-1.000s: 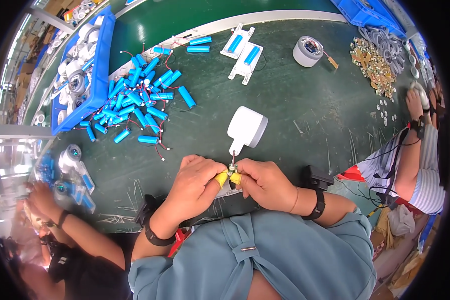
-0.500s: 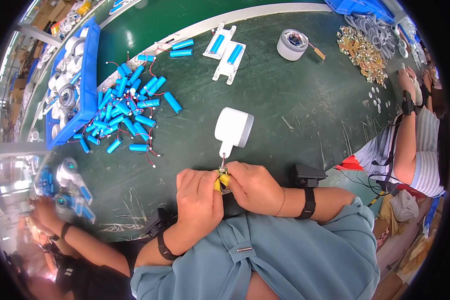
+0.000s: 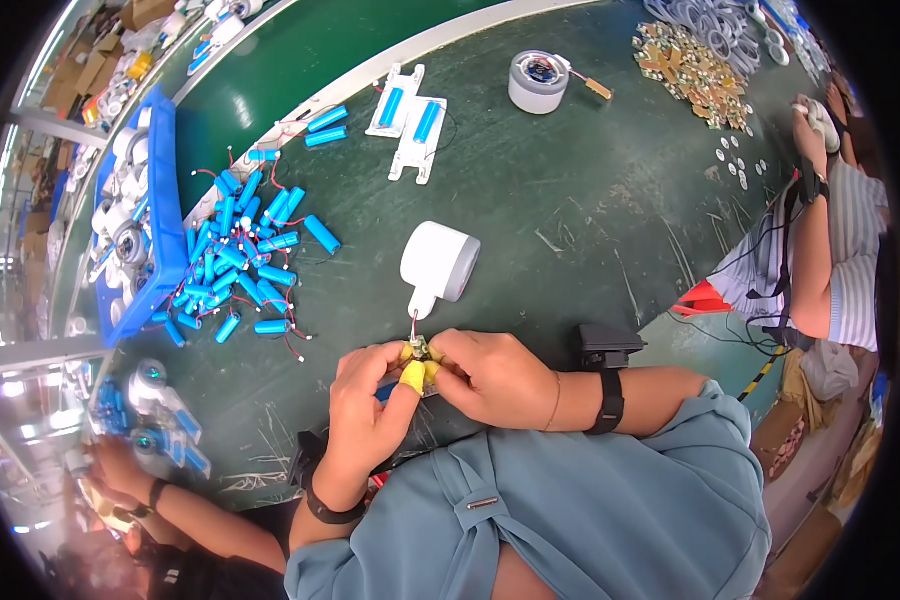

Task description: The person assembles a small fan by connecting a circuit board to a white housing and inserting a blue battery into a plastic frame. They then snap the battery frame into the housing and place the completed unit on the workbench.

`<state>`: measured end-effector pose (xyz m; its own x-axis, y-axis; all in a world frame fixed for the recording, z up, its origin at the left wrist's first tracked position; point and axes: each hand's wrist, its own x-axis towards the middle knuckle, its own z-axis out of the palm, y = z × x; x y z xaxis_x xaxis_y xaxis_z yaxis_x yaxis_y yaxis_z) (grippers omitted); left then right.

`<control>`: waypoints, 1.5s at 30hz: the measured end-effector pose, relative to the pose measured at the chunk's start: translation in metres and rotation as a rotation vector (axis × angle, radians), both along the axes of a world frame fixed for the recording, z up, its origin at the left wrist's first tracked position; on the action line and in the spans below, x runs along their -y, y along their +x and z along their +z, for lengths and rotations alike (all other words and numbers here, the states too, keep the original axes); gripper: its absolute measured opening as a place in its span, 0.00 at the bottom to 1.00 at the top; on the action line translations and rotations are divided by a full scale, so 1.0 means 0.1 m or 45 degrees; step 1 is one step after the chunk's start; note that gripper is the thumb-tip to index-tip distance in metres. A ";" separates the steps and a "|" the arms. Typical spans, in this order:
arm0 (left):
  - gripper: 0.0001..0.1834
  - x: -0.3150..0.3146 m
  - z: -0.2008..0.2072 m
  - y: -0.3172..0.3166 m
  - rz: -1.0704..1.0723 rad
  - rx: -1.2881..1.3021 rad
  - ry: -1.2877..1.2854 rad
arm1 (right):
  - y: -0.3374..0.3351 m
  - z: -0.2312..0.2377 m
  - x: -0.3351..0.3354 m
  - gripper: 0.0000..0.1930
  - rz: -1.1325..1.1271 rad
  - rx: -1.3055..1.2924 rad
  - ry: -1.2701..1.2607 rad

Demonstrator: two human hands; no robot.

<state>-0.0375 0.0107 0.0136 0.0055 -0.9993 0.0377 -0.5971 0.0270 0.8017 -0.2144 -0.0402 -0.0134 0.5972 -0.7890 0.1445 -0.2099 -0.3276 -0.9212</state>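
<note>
Both hands meet near the table's front edge, yellow covers on some fingertips. My left hand pinches a small green circuit board between thumb and finger. My right hand is closed on the board's other side. A thin red wire runs from the board to the stem of a white cylindrical housing with a grey rim, lying on its side just beyond. Something blue, perhaps a battery cell, shows partly under my left hand; the fingers hide the rest.
Left lies a heap of blue battery cells with wires, by a blue bin of white parts. Farther back are white plates with cells and an upright round housing. Circuit boards pile far right. Co-workers' arms show at both sides.
The view has shifted, so the table's things sit more to the left. My left thumb and fingers have spread into a wider pinch, and the board shows more clearly between my hands.
</note>
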 end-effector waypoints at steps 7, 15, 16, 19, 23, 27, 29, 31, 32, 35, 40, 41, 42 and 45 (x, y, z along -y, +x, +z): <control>0.10 0.07 0.01 -0.13 0.139 0.017 0.104 | 0.00 -0.05 0.00 0.08 -0.059 -0.003 -0.112; 0.10 0.07 -0.04 -0.11 0.142 -0.025 0.136 | 0.01 -0.11 -0.03 0.10 -0.065 0.008 -0.116; 0.10 0.05 -0.08 -0.09 0.160 -0.035 0.148 | 0.00 -0.10 -0.02 0.10 -0.073 0.011 -0.118; 0.11 0.02 -0.07 -0.04 0.212 -0.080 0.207 | -0.06 -0.03 0.04 0.10 0.015 -0.018 -0.035; 0.12 0.02 -0.07 0.03 0.255 -0.130 0.258 | -0.19 -0.01 0.26 0.08 0.294 -0.108 0.135; 0.12 0.00 -0.10 0.15 0.239 -0.032 0.229 | -0.23 0.04 0.52 0.07 0.463 -0.200 0.167; 0.09 -0.03 -0.12 0.22 0.126 -0.072 0.230 | -0.20 0.08 0.63 0.07 0.529 -0.218 0.165; 0.10 -0.05 -0.18 0.27 0.170 -0.131 0.247 | -0.19 0.18 0.68 0.07 0.584 -0.247 0.327; 0.11 -0.07 -0.16 0.30 0.176 -0.192 0.282 | -0.16 0.23 0.70 0.07 0.603 -0.286 0.510; 0.10 -0.06 -0.02 0.38 0.149 -0.895 0.559 | -0.14 0.33 0.68 0.07 0.575 -0.282 0.636; 0.16 -0.19 0.37 0.85 0.347 -1.189 0.426 | -0.21 0.26 0.64 0.08 0.509 -0.230 0.825; 0.18 -0.26 0.47 1.02 0.424 -1.090 0.342 | -0.21 0.24 0.63 0.08 0.534 -0.231 0.820; 0.17 -0.36 0.53 1.22 0.541 -1.027 0.222 | -0.20 0.23 0.63 0.08 0.514 -0.238 0.862; 0.14 -0.60 1.03 1.79 0.868 -0.455 -0.074 | -0.16 0.27 0.65 0.07 0.511 -0.249 0.884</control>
<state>0.1413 0.0712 0.1163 0.6409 -0.7670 -0.0297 -0.2018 -0.2057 0.9576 -0.2308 -0.1054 0.0138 0.8164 -0.3819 -0.4331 -0.3755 0.2187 -0.9006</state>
